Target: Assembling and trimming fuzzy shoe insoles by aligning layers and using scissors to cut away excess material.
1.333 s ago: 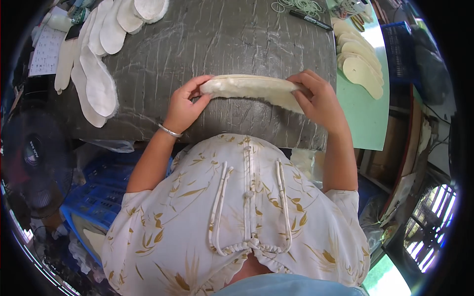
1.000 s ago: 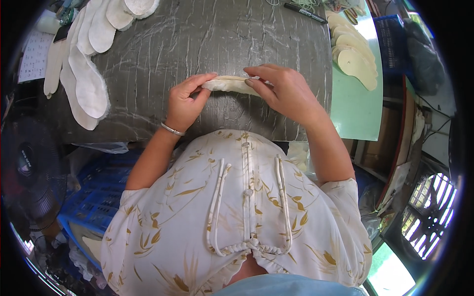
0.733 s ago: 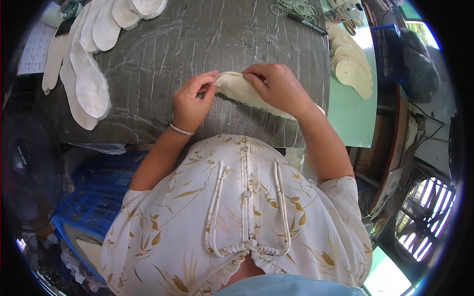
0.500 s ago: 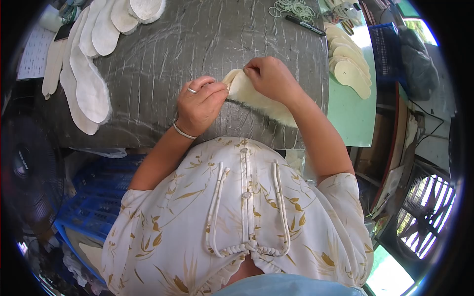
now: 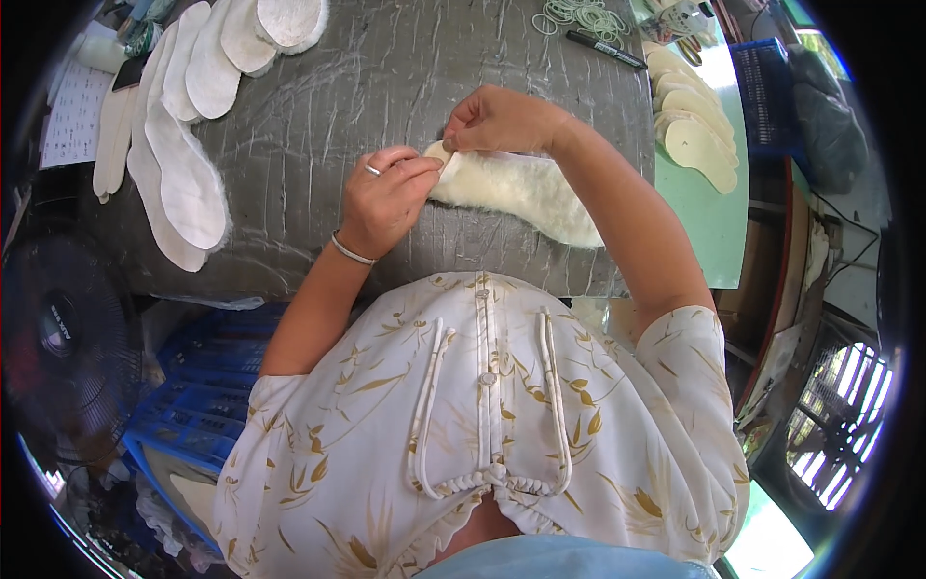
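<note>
A cream, fleecy insole (image 5: 526,188) lies across the dark table in front of me, its furry face up. At its left end, a smooth pale layer shows over the fleece. My left hand (image 5: 386,198), with a ring and a bracelet, pinches that end between thumb and fingers. Bent over the same end from above, my right hand (image 5: 511,121) has its fingertips closed on the far edge of the smooth layer. The insole's right end reaches beside my right forearm.
Several white fleece-backed insoles (image 5: 193,188) overlap at the table's left. More cream insoles (image 5: 699,145) are fanned out on a green surface at right. Rubber bands (image 5: 584,21) and a black marker (image 5: 606,49) lie at the far right. A fan (image 5: 68,309) and blue crates (image 5: 193,415) stand at lower left.
The insole now shows its furry face instead of its smooth one. My right hand has moved left and away from me, to the insole's left end; my left hand stays there.
</note>
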`<state>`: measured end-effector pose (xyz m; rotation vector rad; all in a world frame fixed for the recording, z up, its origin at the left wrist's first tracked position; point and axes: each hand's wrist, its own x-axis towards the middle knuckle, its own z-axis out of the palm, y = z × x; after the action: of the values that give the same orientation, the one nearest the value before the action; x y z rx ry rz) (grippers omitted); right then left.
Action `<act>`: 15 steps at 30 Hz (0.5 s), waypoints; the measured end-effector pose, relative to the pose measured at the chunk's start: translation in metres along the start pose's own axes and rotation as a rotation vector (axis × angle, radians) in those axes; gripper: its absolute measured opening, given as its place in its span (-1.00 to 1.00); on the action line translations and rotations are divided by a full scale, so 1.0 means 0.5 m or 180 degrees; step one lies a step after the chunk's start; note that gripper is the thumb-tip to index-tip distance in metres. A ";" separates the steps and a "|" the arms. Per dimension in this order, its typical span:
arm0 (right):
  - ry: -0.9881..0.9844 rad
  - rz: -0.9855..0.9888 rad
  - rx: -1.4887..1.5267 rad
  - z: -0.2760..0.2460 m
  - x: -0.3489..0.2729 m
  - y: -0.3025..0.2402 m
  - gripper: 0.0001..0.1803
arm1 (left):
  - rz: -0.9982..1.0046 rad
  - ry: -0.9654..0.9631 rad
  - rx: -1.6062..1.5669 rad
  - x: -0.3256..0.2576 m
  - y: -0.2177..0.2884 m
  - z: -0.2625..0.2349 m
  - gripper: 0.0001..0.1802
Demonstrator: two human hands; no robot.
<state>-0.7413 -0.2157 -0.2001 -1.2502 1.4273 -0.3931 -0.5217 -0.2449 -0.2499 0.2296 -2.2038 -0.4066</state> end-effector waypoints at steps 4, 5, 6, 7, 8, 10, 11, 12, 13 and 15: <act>0.0515 -0.0004 -0.0267 0.020 0.018 0.008 -0.77 | 0.0296 -0.0023 -0.0207 -0.003 0.003 -0.007 -0.83; 0.0520 0.0008 -0.0260 0.028 0.025 0.017 -0.77 | 0.0295 -0.0028 -0.0222 -0.008 0.006 -0.007 -0.83; 0.0686 -0.0006 -0.0477 0.037 0.031 0.024 -0.77 | 0.0323 -0.0111 -0.0283 -0.015 0.009 -0.006 -0.84; 0.0842 -0.0027 -0.0694 0.048 0.036 0.026 -0.77 | 0.0344 -0.0197 -0.0335 -0.021 0.013 -0.008 -0.85; 0.0843 0.0013 -0.0685 0.058 0.038 0.028 -0.76 | 0.0293 -0.0266 -0.0467 -0.021 0.018 -0.013 -0.75; 0.1081 -0.0014 -0.0525 0.073 0.038 0.040 -0.77 | 0.0235 -0.0240 -0.0466 -0.019 0.016 -0.016 -0.75; 0.1188 -0.0006 -0.0393 0.077 0.038 0.046 -0.77 | 0.0187 -0.0205 -0.0460 -0.019 0.015 -0.018 -0.76; 0.1276 -0.0064 -0.0281 0.082 0.036 0.049 -0.77 | 0.0181 -0.0133 -0.0431 -0.019 0.013 -0.013 -0.77; 0.1368 -0.0124 -0.0176 0.083 0.034 0.052 -0.77 | -0.0047 -0.0165 -0.0442 -0.012 0.011 -0.010 -0.79; 0.1192 -0.0663 0.0245 0.076 0.023 0.070 -0.73 | -0.0609 0.0015 -0.0549 -0.001 -0.004 0.001 -0.81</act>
<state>-0.7221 -0.1967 -0.2458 -1.3127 1.5790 -0.8527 -0.5219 -0.2463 -0.2514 0.3482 -2.1350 -0.6976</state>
